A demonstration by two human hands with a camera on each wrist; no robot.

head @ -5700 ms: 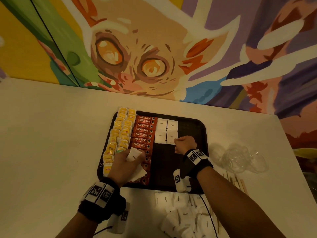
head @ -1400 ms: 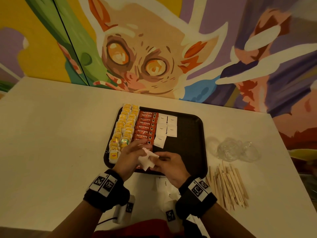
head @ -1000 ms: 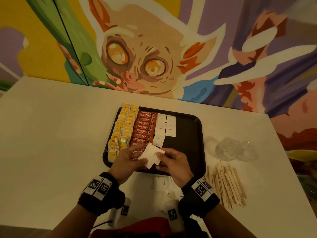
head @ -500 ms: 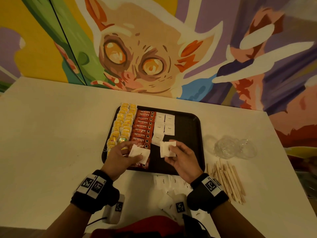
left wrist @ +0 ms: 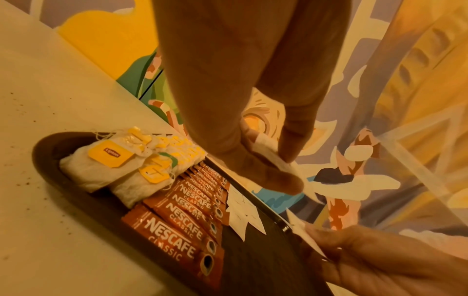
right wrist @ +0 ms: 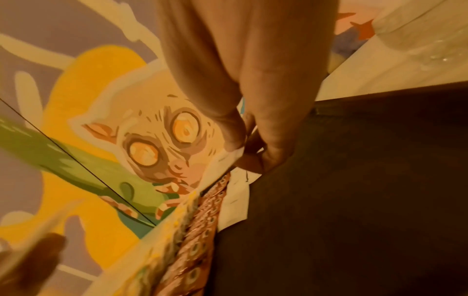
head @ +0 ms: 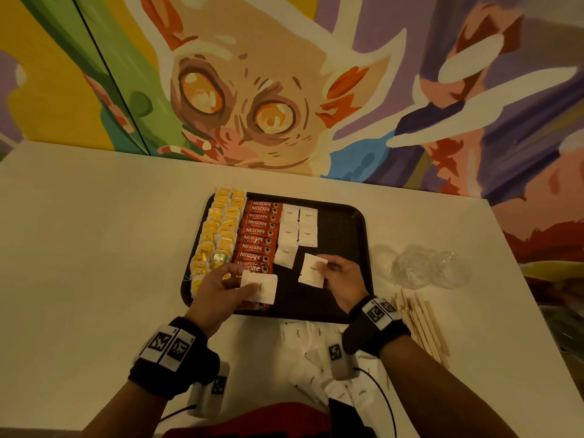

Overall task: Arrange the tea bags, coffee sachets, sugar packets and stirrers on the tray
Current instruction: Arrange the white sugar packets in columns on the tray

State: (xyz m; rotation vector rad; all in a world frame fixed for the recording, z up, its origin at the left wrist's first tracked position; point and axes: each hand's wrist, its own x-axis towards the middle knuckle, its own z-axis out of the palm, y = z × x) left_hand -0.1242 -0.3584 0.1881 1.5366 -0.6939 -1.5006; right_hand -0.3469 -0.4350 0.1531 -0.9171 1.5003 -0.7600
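Observation:
A black tray (head: 341,222) holds two rows of yellow-tagged tea bags (head: 221,229), a column of red coffee sachets (head: 259,235) and several white sugar packets (head: 298,226). My left hand (head: 221,286) grips a small stack of sugar packets (head: 260,287) over the tray's near left part. My right hand (head: 339,279) pinches a single sugar packet (head: 313,270) above the tray's middle, just below the laid packets. In the left wrist view the fingers (left wrist: 273,180) curl round the white stack (left wrist: 268,154). In the right wrist view the fingertips (right wrist: 243,148) pinch the packet's edge.
Loose sugar packets (head: 316,349) lie on the white table below the tray. A pile of wooden stirrers (head: 420,324) sits at the right, with crumpled clear plastic (head: 423,267) behind it. A painted mural wall stands beyond the table's far edge.
My right hand has drawn one sugar packet off the stack in the left hand and carried it forward and right over the tray. The left hand stays over the tray's near left.

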